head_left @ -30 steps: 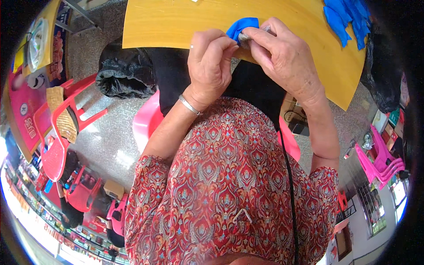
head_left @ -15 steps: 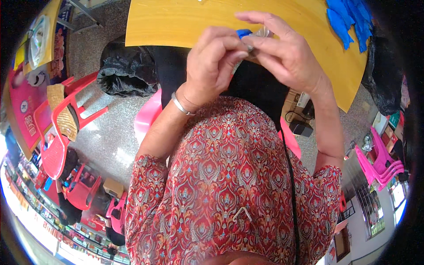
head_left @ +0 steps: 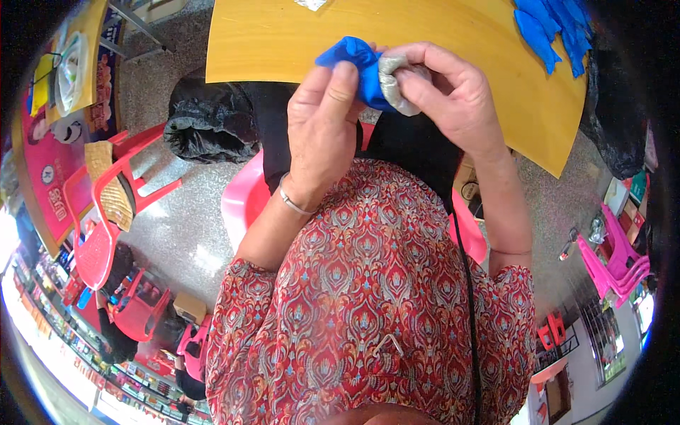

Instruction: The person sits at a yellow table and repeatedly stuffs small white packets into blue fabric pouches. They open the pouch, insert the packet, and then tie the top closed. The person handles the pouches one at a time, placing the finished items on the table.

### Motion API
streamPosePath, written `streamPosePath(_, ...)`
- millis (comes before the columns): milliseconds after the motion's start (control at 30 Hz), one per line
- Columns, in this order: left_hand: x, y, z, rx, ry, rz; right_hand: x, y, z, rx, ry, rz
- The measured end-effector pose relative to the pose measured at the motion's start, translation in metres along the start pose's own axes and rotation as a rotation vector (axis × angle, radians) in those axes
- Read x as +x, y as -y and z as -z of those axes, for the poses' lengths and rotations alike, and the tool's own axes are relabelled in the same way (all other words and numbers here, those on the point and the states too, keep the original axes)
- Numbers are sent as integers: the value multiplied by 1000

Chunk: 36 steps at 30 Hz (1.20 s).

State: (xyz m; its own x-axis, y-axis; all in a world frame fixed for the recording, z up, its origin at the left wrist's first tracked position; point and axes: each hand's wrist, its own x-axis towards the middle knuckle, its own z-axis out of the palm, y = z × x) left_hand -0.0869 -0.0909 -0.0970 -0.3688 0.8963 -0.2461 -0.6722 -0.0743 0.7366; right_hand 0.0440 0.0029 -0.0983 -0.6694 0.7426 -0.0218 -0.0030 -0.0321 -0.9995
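Observation:
Over the near edge of the yellow table [head_left: 273,42], I hold a small blue cloth piece [head_left: 370,83] with a silvery grey rolled rim [head_left: 389,79]. My left hand [head_left: 320,131] pinches the blue part between thumb and fingers. On the other side, my right hand [head_left: 460,99] grips the grey rim, its thumb pressing at the opening. The inside of the piece is mostly hidden by my fingers. Several similar blue cloth pieces [head_left: 540,35] lie in a heap at the table's far right.
A whitish plastic scrap [head_left: 310,3] lies at the table's far edge. Black plastic bags stand on the floor, one to the left [head_left: 209,120] and one to the right [head_left: 616,120]. Red chairs [head_left: 99,251] are at the left, stacked pink stools [head_left: 616,258] at the right.
My hands have moved slightly apart, and the blue cloth piece with its grey rim now shows between them. Before, only a bit of blue was visible behind my fingers.

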Motion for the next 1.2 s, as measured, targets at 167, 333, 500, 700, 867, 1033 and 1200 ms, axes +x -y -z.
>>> streamPosePath(167, -2, -1, 2, -113, 26, 127, -4, 2, -19, -55, -290, 129)
streamPosePath(333, -3, -5, -12, -204, -128, 133, -9, 11, -14, -463, -130, 447)
streamPosePath(500, -4, -9, -8, -192, -82, 108, -13, 8, -19, -576, -127, 485)
streamPosePath(700, -5, -7, -8, -242, -41, 87, -15, 12, -15, -511, -74, 458)
streamPosePath(867, -2, -9, -11, -248, 17, -4, -15, 20, -15, -498, -62, 471)
streamPosePath(1033, -1, -5, -13, -157, 79, -92, -15, 15, -14, -666, -104, 521)
streamPosePath(1200, 6, 0, -11, -173, 166, -41, -19, 19, -15, -567, -67, 400)
